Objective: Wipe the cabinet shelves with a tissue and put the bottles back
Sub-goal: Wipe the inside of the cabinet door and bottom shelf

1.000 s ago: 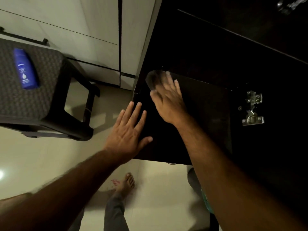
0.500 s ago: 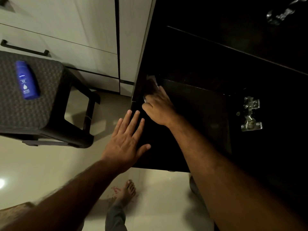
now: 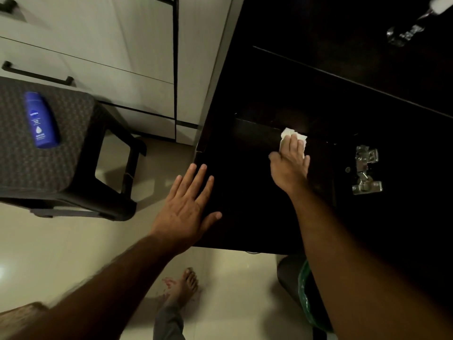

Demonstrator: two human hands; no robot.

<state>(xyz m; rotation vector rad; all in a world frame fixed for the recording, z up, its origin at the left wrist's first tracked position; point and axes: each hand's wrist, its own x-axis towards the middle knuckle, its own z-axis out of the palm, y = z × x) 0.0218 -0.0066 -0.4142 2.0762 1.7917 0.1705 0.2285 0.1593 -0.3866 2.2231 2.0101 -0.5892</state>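
On dark shelf: white tissue

The blue bottle lying on the dark stool bears the brand "NIVEA"; its smaller print is unreadable.

The dark shelf is bare between the two hands. A metal hinge sticks out on its right side, near the right hand.

Blue bottle on stool
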